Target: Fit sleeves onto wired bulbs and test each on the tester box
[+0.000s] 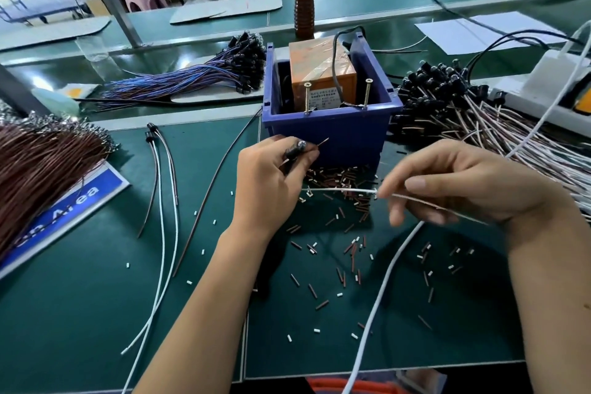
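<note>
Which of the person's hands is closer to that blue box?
Left. The left hand, gripping a bulb, is right at the front wall of the blue box; the right hand pinches a wire lower and off to the right.

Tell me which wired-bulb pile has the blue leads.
The bundle left of the blue tester box, at the back. Its leads are blue and purple; the pile right of the box has pale and brown leads, and the heap at far left is brown.

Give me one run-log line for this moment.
left hand: grips bulb | right hand: pinches white wire | tester box: untouched
</note>
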Motion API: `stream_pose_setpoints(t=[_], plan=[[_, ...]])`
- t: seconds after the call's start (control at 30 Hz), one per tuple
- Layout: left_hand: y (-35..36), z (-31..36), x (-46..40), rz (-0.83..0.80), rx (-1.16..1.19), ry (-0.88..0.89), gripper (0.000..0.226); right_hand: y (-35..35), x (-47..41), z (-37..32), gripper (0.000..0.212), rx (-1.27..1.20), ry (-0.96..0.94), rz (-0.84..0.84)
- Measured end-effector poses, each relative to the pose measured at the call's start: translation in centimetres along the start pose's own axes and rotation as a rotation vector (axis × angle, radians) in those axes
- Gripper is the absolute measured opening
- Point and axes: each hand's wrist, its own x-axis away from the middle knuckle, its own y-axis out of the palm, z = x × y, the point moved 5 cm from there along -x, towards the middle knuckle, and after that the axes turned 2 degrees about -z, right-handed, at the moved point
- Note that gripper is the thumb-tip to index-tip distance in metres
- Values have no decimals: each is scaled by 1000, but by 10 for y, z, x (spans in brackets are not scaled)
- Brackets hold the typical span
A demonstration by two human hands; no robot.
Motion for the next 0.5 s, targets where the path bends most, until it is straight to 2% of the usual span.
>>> stream_pose_setpoints(t=[0.1,0.2,0.3,0.4,0.5], plan=[[1,0,0,-12,33,-3,5,7,1,-10,31,-211,-216,-78],[1,3,2,15,146,-77,2,10,-11,-11,34,-219,-329,13],[0,6,0,21,518,-238,7,20,-26,-7,28,-228,-240,148],[1,15,-3,-137,874,-307,10,34,-40,5,39,-165,-52,163],[7,19,-1,-273,972,-382,14,46,-47,10,40,-67,23,134]])
